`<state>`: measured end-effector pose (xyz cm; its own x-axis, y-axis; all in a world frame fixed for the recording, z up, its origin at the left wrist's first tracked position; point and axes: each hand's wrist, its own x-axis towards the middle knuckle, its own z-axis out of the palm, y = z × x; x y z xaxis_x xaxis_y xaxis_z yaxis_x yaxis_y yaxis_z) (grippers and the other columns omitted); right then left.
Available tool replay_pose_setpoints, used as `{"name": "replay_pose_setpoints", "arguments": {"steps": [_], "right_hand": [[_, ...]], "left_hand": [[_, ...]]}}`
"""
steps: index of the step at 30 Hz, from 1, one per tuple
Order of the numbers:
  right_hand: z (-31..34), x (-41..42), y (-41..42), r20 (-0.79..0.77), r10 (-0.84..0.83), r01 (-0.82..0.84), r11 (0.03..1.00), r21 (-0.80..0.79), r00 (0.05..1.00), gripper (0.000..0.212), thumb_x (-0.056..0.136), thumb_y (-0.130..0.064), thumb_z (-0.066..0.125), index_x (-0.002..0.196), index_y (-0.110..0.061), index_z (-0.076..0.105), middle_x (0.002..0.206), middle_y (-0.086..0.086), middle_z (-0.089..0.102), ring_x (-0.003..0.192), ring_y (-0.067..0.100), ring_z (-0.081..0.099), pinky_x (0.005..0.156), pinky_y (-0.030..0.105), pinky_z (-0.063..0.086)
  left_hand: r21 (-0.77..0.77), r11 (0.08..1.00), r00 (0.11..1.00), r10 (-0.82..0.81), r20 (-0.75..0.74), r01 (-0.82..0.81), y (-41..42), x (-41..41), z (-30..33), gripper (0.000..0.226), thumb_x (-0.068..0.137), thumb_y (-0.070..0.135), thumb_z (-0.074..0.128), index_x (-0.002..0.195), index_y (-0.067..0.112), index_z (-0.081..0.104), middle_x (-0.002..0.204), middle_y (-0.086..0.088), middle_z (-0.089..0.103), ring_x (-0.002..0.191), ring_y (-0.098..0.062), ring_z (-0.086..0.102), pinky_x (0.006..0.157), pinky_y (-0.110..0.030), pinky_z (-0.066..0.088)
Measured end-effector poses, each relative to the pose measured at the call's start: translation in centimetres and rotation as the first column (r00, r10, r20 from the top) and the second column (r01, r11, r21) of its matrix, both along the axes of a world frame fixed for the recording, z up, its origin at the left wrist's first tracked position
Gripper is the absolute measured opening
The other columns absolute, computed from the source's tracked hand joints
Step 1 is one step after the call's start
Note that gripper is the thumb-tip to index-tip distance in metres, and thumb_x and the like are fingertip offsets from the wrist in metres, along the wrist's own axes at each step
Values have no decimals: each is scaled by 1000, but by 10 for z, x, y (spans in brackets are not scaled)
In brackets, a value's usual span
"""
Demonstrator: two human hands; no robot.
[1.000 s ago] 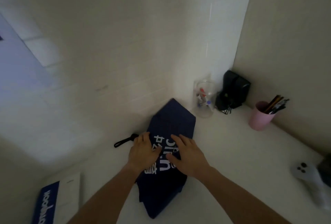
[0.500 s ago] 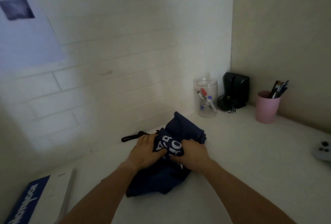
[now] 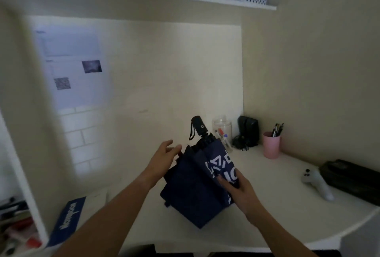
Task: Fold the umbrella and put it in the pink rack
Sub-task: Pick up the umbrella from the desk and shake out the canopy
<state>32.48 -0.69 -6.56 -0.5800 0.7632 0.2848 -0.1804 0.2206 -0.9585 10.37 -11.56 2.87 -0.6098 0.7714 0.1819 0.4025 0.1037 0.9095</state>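
Navy umbrella (image 3: pixel 195 184) gripped by right hand (image 3: pixel 238 188); left hand (image 3: pixel 164 158) open beside it.

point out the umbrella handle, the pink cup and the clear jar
umbrella handle (image 3: pixel 198 125), head view, on the black grip near its top end
pink cup (image 3: pixel 271 146), head view, on the middle of its side wall
clear jar (image 3: pixel 223 128), head view, on its glass wall below the rim

Navy umbrella (image 3: pixel 195 191), white lettering, black handle (image 3: pixel 199 125); pink cup (image 3: pixel 271 145).
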Motion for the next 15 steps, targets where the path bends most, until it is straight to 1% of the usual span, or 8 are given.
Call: {"name": "replay_pose_setpoints", "arguments": {"steps": [3, 5, 7, 9, 11, 12, 13, 15], "right_hand": [[25, 14, -17, -61, 53, -58, 995, -77, 997, 30, 96, -21, 64, 124, -34, 63, 115, -11, 76, 104, 13, 73, 83, 34, 61], [37, 17, -24, -81, 91, -102, 985, -139, 993, 29, 100, -20, 58, 125, -33, 64, 114, -7, 77, 101, 17, 74, 82, 40, 62], [54, 20, -34, -163, 106, -142, 964, -225, 981, 25, 102, -14, 50, 119, -19, 68, 101, 2, 79, 88, 22, 75, 74, 39, 60], [65, 22, -41, -252, 111, -188, 934, -303, 961, 23, 103, -11, 44, 107, -1, 64, 74, 9, 74, 62, 22, 67, 60, 36, 51], [75, 27, -47, -345, 109, -228, 918, -325, 932, 19, 103, -5, 40, 92, 2, 54, 54, 12, 52, 43, 16, 44, 51, 31, 38], [77, 28, -47, -394, 112, -260, 902, -346, 912, 19, 102, -2, 40, 86, -4, 50, 52, 9, 40, 42, 15, 32, 49, 30, 32], [77, 30, -45, -423, 97, -276, 880, -387, 901, 24, 101, 0, 40, 80, -8, 47, 52, 6, 34, 44, 14, 27, 46, 29, 30], [75, 33, -41, -421, 34, -261, 830, -493, 906, 34, 99, 5, 40, 71, -13, 45, 51, 3, 34, 45, 14, 27, 40, 26, 32]], "left_hand": [[9, 989, 983, -145, 114, 145, -8, 21, 29, 45, 96, 55, 56, 124, 22, 66, 121, -3, 70, 106, -19, 67, 90, -34, 51], [44, 975, 958, -221, 184, 217, -12, 33, 44, 48, 93, 57, 56, 113, 18, 75, 117, -10, 75, 109, -29, 70, 100, -44, 51], [128, 969, 923, -241, 300, 212, -18, 43, 60, 42, 95, 53, 56, 99, 20, 82, 108, -10, 78, 105, -30, 70, 105, -46, 46], [151, 970, 921, -232, 314, 192, -24, 49, 71, 40, 97, 50, 56, 84, 25, 83, 102, -5, 79, 98, -26, 70, 103, -44, 48], [110, 974, 950, -217, 222, 197, -35, 53, 78, 39, 97, 54, 54, 91, 26, 82, 100, 1, 79, 90, -22, 71, 87, -41, 55], [71, 973, 959, -227, 171, 218, -42, 56, 82, 41, 96, 57, 54, 97, 26, 80, 96, 3, 77, 86, -21, 70, 75, -37, 57], [22, 969, 961, -245, 127, 244, -49, 56, 85, 44, 94, 62, 55, 102, 25, 78, 94, 4, 76, 84, -20, 69, 71, -34, 55], [-56, 962, 960, -259, 103, 266, -58, 55, 89, 56, 86, 74, 56, 107, 26, 77, 97, 5, 75, 89, -20, 71, 77, -34, 53]]}}
